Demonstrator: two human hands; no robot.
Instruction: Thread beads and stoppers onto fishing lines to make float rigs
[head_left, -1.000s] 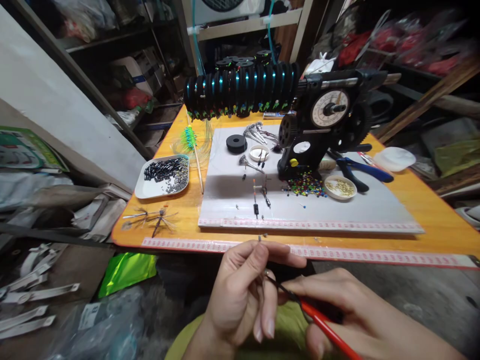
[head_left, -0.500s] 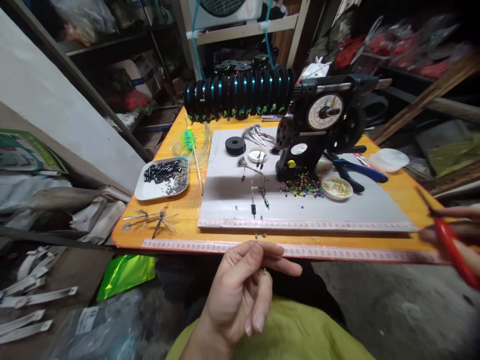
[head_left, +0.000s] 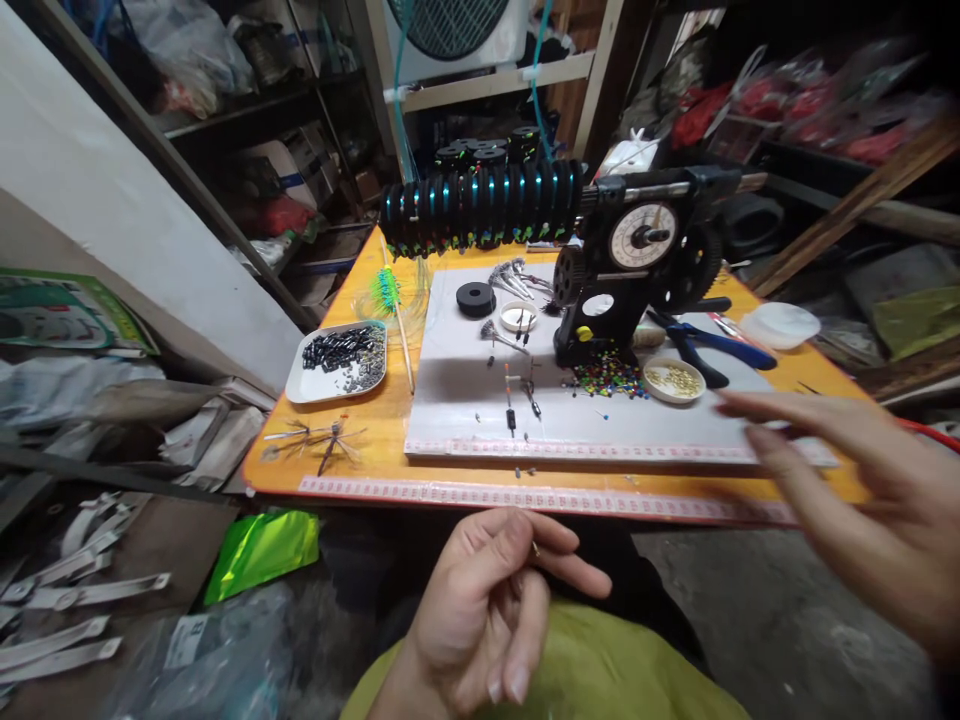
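My left hand [head_left: 495,600] is over my lap, with thumb and forefinger closed; a tiny brass-coloured bit shows at the pinch, too small to name. On the right, my right hand [head_left: 847,490] is smeared by motion, its fingers stretched out and nothing in them. Behind it lie the scissors, mostly covered; one red handle [head_left: 930,432] and a dark tip show. Small float-like rigs [head_left: 511,415] with black tubes lie on the white board [head_left: 450,420]. Close to the board's front edge are tiny grey pieces [head_left: 525,472].
A black geared winding machine [head_left: 645,240] carries a row of dark spools [head_left: 480,205]. Coloured beads [head_left: 607,375] lie beside a dish [head_left: 673,398] of brass bits. Blue-handled pliers [head_left: 727,345] rest at right. The left tray [head_left: 300,385] holds black tubes. Measuring tapes [head_left: 450,495] line the table front.
My right hand has let go of the red scissors at the table's right and moved left with its fingers extended. My left hand keeps its pinch. The view has shifted slightly.
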